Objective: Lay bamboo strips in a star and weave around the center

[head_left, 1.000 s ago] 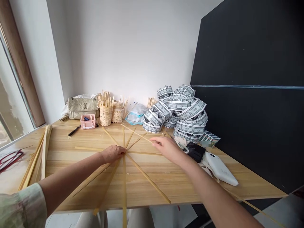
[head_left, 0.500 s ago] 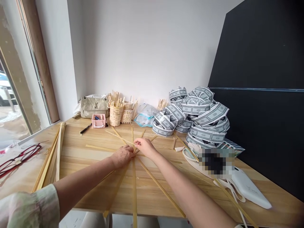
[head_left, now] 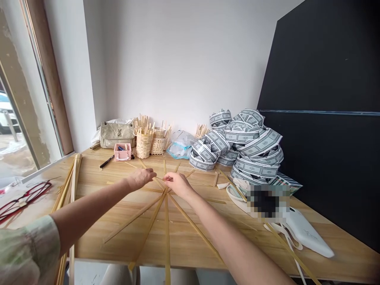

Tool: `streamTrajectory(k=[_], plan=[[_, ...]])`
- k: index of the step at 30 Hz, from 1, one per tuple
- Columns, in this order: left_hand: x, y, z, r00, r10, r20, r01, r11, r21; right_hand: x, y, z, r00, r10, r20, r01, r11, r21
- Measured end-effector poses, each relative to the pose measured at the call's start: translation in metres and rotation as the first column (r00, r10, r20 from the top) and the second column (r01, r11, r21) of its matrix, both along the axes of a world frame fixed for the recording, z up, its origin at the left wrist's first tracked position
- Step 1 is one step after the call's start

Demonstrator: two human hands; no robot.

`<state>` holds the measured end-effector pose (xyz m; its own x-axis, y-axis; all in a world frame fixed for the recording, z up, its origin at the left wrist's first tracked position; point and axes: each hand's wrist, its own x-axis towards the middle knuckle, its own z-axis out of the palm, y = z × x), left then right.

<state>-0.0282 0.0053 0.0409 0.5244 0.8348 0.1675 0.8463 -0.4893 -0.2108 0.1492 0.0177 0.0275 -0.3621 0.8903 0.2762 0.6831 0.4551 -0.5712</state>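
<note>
Several long bamboo strips (head_left: 166, 221) lie crossed like spokes on the wooden table (head_left: 208, 237). Their crossing sits just under my hands. My left hand (head_left: 141, 178) is above the crossing's left side, fingers pinched on a thin strip (head_left: 133, 165) that runs back to the left. My right hand (head_left: 175, 183) rests at the crossing, fingers curled and pinching the strips there. The two hands are a few centimetres apart.
A bundle of bamboo strips (head_left: 67, 190) and red glasses (head_left: 20, 200) lie at the left. Along the wall stand a beige bag (head_left: 117, 133), a pink crate (head_left: 122, 151), small woven baskets (head_left: 144, 143) and a heap of patterned bands (head_left: 246, 146). A white device (head_left: 308, 233) lies right.
My left hand has lifted off the crossing and moved back and left with a thin strip. My right hand came in from the right to the crossing. The view has swung left.
</note>
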Motion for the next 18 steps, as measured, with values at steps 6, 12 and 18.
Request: streamTrajectory(k=[6,12,18], plan=[[-0.017,0.005,0.000,0.998,0.031,-0.054,-0.032,0.999,-0.014,0.026,-0.011,0.003,0.999,0.033,-0.009,-0.033,0.998,-0.047],[-0.034,0.009,-0.017,0.997,0.056,-0.054,-0.058,0.998,-0.039,0.078,-0.019,-0.015,0.999,-0.033,-0.010,0.032,0.996,-0.087],[-0.033,0.014,-0.025,0.999,0.031,-0.036,-0.033,0.999,-0.036,0.070,-0.027,-0.029,1.000,-0.031,-0.007,0.031,0.999,0.010]])
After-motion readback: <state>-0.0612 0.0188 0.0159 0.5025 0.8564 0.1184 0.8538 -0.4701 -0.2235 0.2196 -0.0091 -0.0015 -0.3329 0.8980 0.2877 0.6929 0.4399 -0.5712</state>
